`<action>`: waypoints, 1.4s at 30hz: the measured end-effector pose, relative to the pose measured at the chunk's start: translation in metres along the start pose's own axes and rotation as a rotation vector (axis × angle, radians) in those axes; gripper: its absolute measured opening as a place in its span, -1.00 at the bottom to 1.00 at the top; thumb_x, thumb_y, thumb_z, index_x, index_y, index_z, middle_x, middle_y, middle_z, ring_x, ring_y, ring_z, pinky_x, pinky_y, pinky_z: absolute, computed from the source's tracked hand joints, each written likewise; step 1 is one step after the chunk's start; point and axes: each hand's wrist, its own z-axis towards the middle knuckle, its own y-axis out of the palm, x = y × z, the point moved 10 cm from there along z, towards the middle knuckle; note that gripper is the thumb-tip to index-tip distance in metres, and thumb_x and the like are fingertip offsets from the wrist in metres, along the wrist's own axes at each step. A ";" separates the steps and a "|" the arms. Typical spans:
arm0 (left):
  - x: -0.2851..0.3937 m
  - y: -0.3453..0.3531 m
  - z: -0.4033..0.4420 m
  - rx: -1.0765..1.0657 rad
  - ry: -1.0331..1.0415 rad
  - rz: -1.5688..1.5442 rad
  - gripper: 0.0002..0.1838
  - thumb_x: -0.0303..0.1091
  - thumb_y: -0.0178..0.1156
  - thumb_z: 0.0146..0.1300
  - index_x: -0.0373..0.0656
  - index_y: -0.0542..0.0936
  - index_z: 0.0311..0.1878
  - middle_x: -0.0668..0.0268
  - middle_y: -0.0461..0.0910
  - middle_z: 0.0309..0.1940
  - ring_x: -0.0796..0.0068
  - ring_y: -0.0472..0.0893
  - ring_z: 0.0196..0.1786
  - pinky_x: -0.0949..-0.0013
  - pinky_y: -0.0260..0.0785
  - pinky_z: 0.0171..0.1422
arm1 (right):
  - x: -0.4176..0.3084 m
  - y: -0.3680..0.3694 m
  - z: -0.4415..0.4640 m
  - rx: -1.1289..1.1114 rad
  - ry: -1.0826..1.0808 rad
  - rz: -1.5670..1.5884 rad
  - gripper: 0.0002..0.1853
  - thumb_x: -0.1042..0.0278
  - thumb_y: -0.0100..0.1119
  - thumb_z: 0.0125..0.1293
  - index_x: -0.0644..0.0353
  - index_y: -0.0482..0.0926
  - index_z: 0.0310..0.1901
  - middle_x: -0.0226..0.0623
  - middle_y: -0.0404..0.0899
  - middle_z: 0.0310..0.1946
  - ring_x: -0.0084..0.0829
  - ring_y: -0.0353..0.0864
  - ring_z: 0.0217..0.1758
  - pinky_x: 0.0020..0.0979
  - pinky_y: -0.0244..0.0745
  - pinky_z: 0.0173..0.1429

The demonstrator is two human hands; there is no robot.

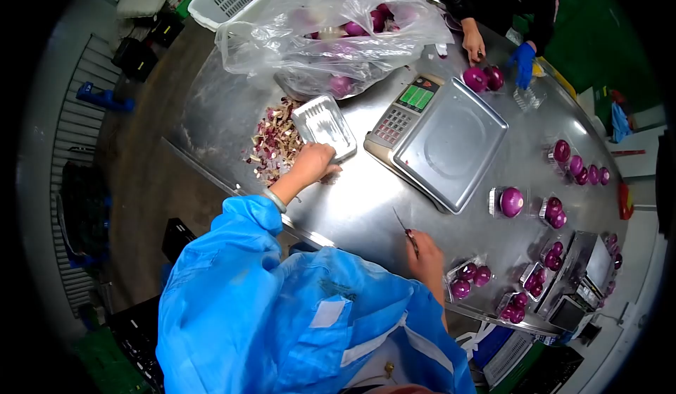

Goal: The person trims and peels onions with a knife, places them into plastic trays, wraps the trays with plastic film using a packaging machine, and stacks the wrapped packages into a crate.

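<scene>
Plastic tray [324,121] lies just beyond the left hand [313,163], near edge at its fingers, whether pinched cannot be told; right hand [426,257] clasps a small knife [408,234].

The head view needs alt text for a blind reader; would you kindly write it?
A person's left hand is at a shiny tray beside onion peelings, while the right hand holds a small knife. A scale and purple onions sit on the metal table.
</scene>
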 end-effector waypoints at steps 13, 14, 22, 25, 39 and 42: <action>0.083 -0.095 -0.040 0.040 0.753 -0.354 -0.92 -0.37 0.13 0.08 -0.08 0.43 -0.43 0.31 0.40 -0.44 0.28 0.51 -0.24 0.22 0.42 0.02 | -0.014 0.033 0.057 0.313 0.648 0.492 -0.62 0.40 0.38 0.25 0.19 0.54 0.09 -0.46 0.61 -0.35 -0.64 0.42 -0.60 -0.54 0.28 -0.57; 0.100 -0.089 -0.051 -0.015 0.899 -0.327 -0.90 -0.38 0.15 0.06 -0.09 0.42 -0.45 0.33 0.41 -0.45 0.30 0.52 -0.15 0.23 0.43 0.11 | -0.002 0.042 0.051 0.268 0.802 0.477 -0.62 0.43 0.36 0.24 0.24 0.52 0.08 -0.45 0.53 -0.47 -0.65 0.34 -0.69 -0.53 0.21 -0.63; -0.012 -0.129 0.092 0.111 0.593 -0.284 0.08 -0.11 0.56 -0.12 -0.28 0.25 0.47 -0.07 0.29 0.42 -0.09 0.25 0.47 0.01 0.05 0.58 | 0.080 0.092 -0.065 0.543 0.969 0.412 -0.55 0.54 0.29 0.21 0.34 0.48 0.15 -0.30 0.57 -0.45 -0.45 0.55 -0.53 -0.44 0.42 -0.47; -0.101 -0.168 0.175 0.386 0.246 0.054 0.02 0.20 0.38 0.13 -0.37 0.24 0.44 -0.11 0.43 0.30 -0.10 0.37 0.38 -0.09 0.02 0.56 | 0.061 0.064 -0.073 0.561 0.712 -0.222 -0.51 0.61 0.21 0.23 0.34 0.45 0.23 -0.18 0.66 -0.29 -0.31 0.68 -0.26 -0.36 0.56 -0.20; -0.070 -0.027 0.103 -0.347 0.428 -0.211 -0.50 -0.10 0.32 0.21 -0.12 0.56 0.17 0.07 0.61 -0.16 -0.04 0.63 -0.11 0.03 0.46 0.07 | -0.129 0.153 0.370 -0.064 -0.306 0.039 -0.54 0.63 0.08 0.12 0.34 0.53 0.13 0.04 0.57 0.11 0.02 0.51 0.23 -0.13 0.40 0.34; -0.101 -0.035 0.141 -0.280 0.186 -0.477 -0.69 -0.23 0.27 0.27 -0.20 0.65 -0.01 0.06 0.61 -0.13 -0.06 0.61 -0.06 0.05 0.46 0.07 | -0.079 0.170 0.406 -0.086 -0.053 0.051 -0.57 0.67 0.05 0.09 0.35 0.56 0.06 0.07 0.63 -0.04 0.07 0.58 0.12 -0.09 0.45 0.25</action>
